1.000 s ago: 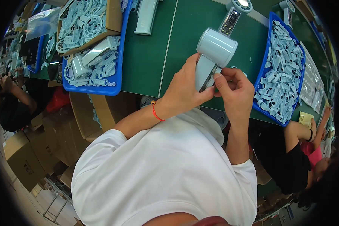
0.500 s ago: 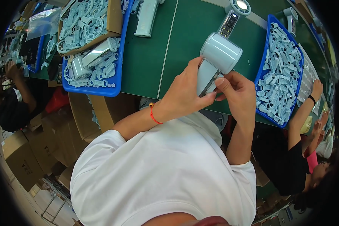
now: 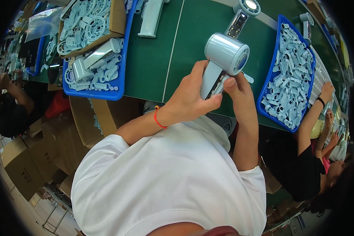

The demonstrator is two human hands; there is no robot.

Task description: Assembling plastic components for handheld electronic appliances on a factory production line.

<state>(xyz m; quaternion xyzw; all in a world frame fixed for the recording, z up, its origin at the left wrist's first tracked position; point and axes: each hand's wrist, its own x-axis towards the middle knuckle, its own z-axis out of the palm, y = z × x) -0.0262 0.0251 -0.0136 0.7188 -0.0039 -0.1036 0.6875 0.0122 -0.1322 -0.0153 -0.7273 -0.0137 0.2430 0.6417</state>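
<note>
In front of me a pale blue handheld fan [image 3: 226, 53] is tilted, its cylindrical head up and the round end face turned to the right. My left hand [image 3: 188, 94] is closed around its handle, thumb along the near side. A dark slot with inner parts shows along the handle. My right hand [image 3: 242, 94] is closed beside the handle, thumb tip close to the slot's edge. From behind its fingers sticks out the end of a slim pale blue plastic piece [image 3: 247, 77]; the rest of that piece is hidden.
A blue tray [image 3: 259, 106] of small pale blue parts lies right. At left, another blue tray [image 3: 122, 78] holds parts and a cardboard box [image 3: 117, 17]. Beyond my hands lies an opened fan [image 3: 236, 24]; a pale blue housing [image 3: 150, 19] lies farther left. A co-worker's arm [image 3: 312, 118] reaches in at right.
The fan has turned, so its round end face now shows, and it has shifted slightly left. My right hand has turned, and more of the slim piece shows behind its fingers.
</note>
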